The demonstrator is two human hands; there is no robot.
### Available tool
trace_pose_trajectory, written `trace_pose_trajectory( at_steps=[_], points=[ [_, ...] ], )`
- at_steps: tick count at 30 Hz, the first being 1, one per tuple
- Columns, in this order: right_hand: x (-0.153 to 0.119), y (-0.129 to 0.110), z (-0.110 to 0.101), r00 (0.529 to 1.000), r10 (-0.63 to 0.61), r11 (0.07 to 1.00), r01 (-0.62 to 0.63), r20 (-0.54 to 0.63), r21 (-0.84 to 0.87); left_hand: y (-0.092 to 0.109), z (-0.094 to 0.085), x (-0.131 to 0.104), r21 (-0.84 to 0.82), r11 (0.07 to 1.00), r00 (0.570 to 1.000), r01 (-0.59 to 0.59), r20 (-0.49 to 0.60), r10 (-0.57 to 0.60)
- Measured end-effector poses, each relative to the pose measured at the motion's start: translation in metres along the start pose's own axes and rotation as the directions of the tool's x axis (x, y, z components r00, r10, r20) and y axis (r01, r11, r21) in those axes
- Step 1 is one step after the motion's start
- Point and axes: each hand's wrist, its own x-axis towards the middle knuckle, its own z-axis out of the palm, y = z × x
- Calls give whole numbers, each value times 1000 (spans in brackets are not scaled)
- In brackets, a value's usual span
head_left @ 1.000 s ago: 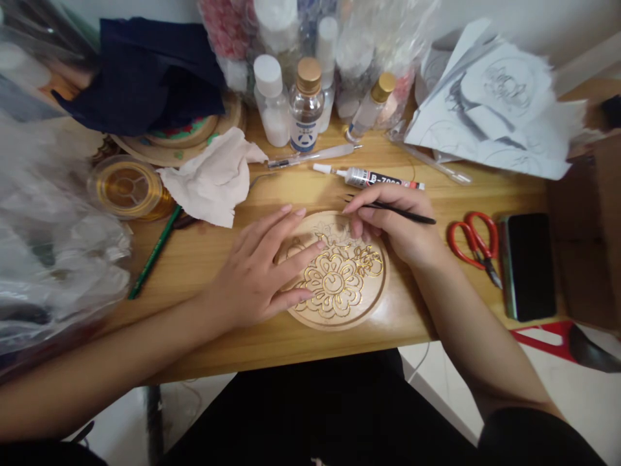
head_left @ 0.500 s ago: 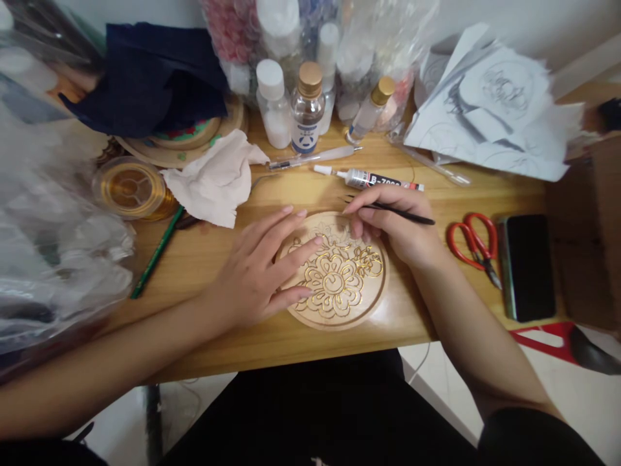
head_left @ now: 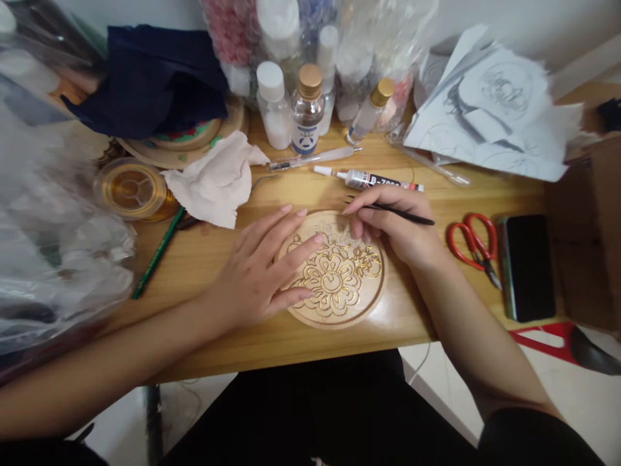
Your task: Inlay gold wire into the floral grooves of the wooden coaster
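A round wooden plate (head_left: pixel 373 304) lies on the table, its face carrying a flower design outlined in gold wire, with bare drawn lines near the top. My left hand (head_left: pixel 264 265) rests over the plate's left side, fingers spread, holding nothing. Above the upper right rim, my right hand (head_left: pixel 395 223) grips black tweezers (head_left: pixel 405 213) like a pen, their tips pointing left. Whether the tips pinch anything is too small to tell. Just behind that hand lies a glue tube (head_left: pixel 383 180) with a white nozzle.
Red-handled pliers (head_left: pixel 473 246) and a phone (head_left: pixel 528 268) lie at the right. A spool of gold wire (head_left: pixel 133 188), a crumpled cloth (head_left: pixel 216 178) and a green pencil (head_left: pixel 158 255) are at the left. Bottles (head_left: pixel 308 116) and printed papers (head_left: pixel 495 110) stand or lie behind.
The plate has turned or shifted very slightly under my left hand. Both hands otherwise keep their places, and the tweezers stay in my right hand.
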Motion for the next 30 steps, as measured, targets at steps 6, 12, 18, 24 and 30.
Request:
trace_pose_trajectory(
  at_steps=[6,12,18,24,30],
  points=[
    [1,1,0,1000,-4,1000,4,2,9,2,3,-1,39,999,998,31,48,-33],
    [0,-1,0,1000,-10,1000,10,-6,-29,3,3,0,64,998,997,23,65,-27],
    [0,1,-1,1000,-20,1000,20,-1,-18,2,1,1,57,998,1000,17,14,-17],
    [0,2,-2,1000,-23,999,23,-3,-42,4,3,-2,69,997,998,43,50,-47],
    [1,1,-2,1000,-27,999,27,7,-20,3,3,-1,78,996,999,33,9,-34]
  ],
)
